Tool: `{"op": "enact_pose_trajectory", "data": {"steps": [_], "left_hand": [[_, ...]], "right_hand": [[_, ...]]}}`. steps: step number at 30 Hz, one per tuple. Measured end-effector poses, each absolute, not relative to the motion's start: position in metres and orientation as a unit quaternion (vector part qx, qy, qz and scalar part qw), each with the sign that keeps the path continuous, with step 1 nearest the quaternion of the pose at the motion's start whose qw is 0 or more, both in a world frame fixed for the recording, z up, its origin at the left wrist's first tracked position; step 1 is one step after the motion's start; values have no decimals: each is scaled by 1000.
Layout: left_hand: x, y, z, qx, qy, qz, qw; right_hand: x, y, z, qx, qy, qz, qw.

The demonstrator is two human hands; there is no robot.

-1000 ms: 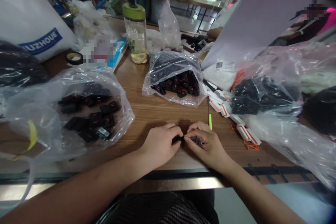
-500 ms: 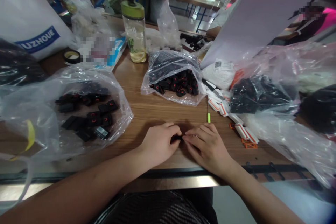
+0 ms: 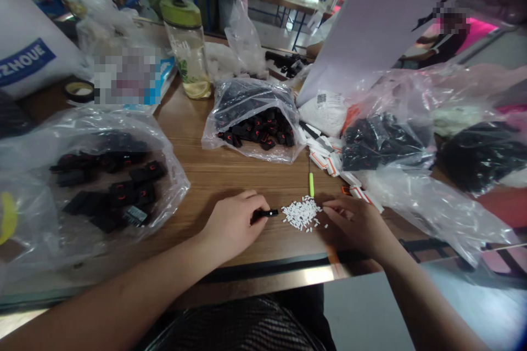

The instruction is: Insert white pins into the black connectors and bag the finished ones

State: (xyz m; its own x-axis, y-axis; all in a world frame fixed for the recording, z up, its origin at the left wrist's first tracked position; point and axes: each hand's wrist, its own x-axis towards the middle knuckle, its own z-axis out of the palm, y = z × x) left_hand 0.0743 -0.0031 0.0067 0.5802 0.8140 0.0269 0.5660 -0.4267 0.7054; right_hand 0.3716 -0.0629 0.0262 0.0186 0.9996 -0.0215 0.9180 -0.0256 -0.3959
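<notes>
My left hand is closed around a small black plastic part, whose end sticks out to the right between thumb and fingers. A white spot shows on that end. Just right of it lies a loose pile of tiny white pegs on the wooden table. My right hand rests at the pile's right edge, its fingers stretched toward the pegs and slightly apart. I see nothing held in it. A thin tool with a yellow-green handle lies directly behind the pile.
Clear bags of black parts lie at the left, middle and right. White-and-orange pieces are beyond my right hand. A green-lidded bottle and a tape roll stand farther back. Another person is at the far right.
My hands were together at the black part; the right hand has moved away to the right, uncovering the white pegs. The left hand keeps the part. The whole view has shifted somewhat.
</notes>
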Motion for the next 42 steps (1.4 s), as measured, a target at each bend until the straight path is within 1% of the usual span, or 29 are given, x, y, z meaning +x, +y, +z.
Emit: {"op": "enact_pose_trajectory", "data": {"steps": [5, 9, 12, 16, 20, 22, 28, 30, 34, 36, 39, 42], "left_hand": [[74, -3, 7, 826, 416, 184, 332], [74, -3, 6, 827, 413, 186, 335], [73, -2, 5, 826, 414, 185, 336], [73, -2, 5, 823, 416, 182, 341], [73, -2, 4, 823, 416, 187, 340], [74, -2, 5, 825, 414, 188, 337], [75, -2, 7, 824, 416, 185, 338], [75, -3, 8, 821, 420, 181, 342], [75, -3, 9, 815, 427, 179, 348], [75, -2, 9, 815, 428, 179, 348], [74, -2, 10, 817, 426, 176, 345], [75, -2, 11, 818, 426, 177, 344]], "right_hand": [[362, -64, 21, -673, -717, 124, 130], [361, -67, 18, -715, -683, 98, 109], [368, -71, 20, -738, -655, 129, 103], [376, -73, 23, -734, -645, 162, 134], [374, -73, 21, -684, -669, 224, 186], [373, -74, 19, -668, -679, 235, 195], [373, -72, 20, -650, -730, 154, 143], [365, -66, 26, -645, -731, 162, 153], [322, -49, 38, -587, -734, 242, 241], [297, -40, 40, -536, -757, 261, 266], [273, -32, 37, -497, -789, 254, 257], [268, -31, 32, -497, -805, 231, 229]]}}
